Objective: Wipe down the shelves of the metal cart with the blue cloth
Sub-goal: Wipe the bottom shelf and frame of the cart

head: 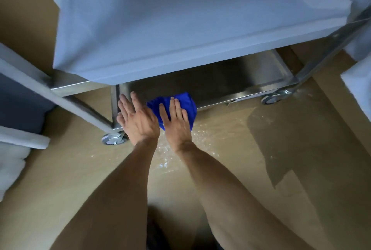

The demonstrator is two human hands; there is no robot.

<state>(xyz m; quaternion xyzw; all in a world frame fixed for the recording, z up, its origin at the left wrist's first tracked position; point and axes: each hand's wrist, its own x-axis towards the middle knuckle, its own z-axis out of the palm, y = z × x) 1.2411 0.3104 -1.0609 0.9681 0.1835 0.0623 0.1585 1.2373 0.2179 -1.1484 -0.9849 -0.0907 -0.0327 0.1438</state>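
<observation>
Floor: tan, smooth, filling the near and right of the view; scattered white flecks and a wet-looking sheen just near the cart's bottom edge; a darker angular patch at right.

Metal cart: stainless frame, standing on the floor. Upper shelf pale grey-white, broad, overhanging most of the bottom shelf. Bottom shelf bare steel, dark and reflective, raised lip along the near edge.

Second grey-white unit at left, just beside the cart; more white surfaces at the right edge, too cropped to identify.

Casters: near-left caster and right caster, both on the floor.

Blue cloth: bunched, at the near-left edge of the bottom shelf, partly overhanging the lip.

Right hand: flat, fingers straight, pressing on the blue cloth.

Left hand: released, fingers spread, holding nothing, just left of the cloth, near the cart's near-left post; contact with the post cannot be told.
</observation>
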